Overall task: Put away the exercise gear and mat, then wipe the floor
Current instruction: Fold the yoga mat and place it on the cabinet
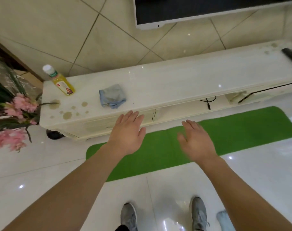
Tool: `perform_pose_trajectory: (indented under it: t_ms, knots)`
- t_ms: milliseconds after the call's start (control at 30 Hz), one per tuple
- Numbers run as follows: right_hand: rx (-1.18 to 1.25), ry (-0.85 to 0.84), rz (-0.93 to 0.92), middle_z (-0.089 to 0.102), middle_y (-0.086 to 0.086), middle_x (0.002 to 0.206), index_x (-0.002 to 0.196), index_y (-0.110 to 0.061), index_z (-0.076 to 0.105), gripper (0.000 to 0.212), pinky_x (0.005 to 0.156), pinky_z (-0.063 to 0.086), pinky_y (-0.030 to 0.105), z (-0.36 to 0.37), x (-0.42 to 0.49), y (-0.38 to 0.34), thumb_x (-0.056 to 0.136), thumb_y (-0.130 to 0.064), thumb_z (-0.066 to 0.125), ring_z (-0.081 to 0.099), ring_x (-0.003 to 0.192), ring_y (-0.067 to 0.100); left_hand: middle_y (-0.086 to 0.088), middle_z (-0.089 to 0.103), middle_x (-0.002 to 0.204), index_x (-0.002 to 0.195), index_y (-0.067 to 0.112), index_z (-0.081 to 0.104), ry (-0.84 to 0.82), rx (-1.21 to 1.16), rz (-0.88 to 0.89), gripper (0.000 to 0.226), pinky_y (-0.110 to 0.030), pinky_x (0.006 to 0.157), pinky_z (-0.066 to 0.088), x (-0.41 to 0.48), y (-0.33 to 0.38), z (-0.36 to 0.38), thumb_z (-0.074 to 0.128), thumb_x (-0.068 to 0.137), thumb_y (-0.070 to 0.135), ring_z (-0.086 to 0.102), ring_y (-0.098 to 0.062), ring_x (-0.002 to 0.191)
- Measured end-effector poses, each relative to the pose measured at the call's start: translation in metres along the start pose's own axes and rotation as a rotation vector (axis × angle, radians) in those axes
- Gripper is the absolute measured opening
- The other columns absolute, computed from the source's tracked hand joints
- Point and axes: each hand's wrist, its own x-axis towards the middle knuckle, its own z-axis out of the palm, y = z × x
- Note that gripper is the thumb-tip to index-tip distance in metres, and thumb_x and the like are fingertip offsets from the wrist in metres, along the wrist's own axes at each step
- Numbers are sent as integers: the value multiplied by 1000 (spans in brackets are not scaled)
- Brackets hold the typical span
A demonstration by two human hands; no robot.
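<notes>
**Left hand (127,132) and right hand (197,142) open and empty above the green mat (233,130)**

We hold both arms stretched forward, fingers straight and slightly spread, backs of the hands toward us, gripping nothing. Our left hand hangs in front of the low white TV stand (175,77). Our right hand, a little blurred, is over the mat. The mat lies flat and unrolled on the glossy white floor (42,164), running along the foot of the stand. On the stand's top, a crumpled blue cloth (112,96) sits near the front edge. A yellow bottle (62,82) with a white cap stands toward the left end, with brownish stains (67,114) nearby. Pink flowers (13,110) stand to the left. Our grey shoes (128,215) are on the tiles near the mat.
</notes>
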Motion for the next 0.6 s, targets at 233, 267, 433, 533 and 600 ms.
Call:
perform_pose_trajectory:
  t_ms: [233,267,433,533,600]
  knots:
    - [5,53,83,36,12,153,147,-9,36,69,119,20,42,-27,-26,-30,90,-44,21,27,143,28,-5,22,163,154,19,27,-12,41,114,55,-41,123,11,3,-10,-36,31,103,39,17,-23,150]
    - [-6,50,100,35,11,154,147,-9,35,69,119,20,43,-30,-27,-26,90,-44,21,26,144,28,-4,22,163,154,19,27,-12,46,124,55,-42,123,11,7,-6,-38,31,103,39,17,-23,150]
    - [-23,67,171,38,12,151,145,-8,39,70,118,24,45,-46,-28,-1,89,-44,18,30,142,28,-3,21,163,154,21,28,-17,61,169,54,-41,124,9,28,18,-44,31,103,39,17,-21,150]
    - [-8,78,210,41,13,149,142,-6,41,65,118,25,44,-53,-33,5,90,-40,24,32,140,29,-3,25,162,153,21,30,-12,61,200,53,-40,123,10,34,24,-46,32,103,38,20,-21,149]
    - [-3,73,239,42,13,148,142,-6,41,59,118,25,44,-54,-35,3,94,-38,28,32,140,29,-3,26,162,153,21,31,-16,51,215,53,-40,123,10,36,22,-47,33,103,37,22,-21,149]
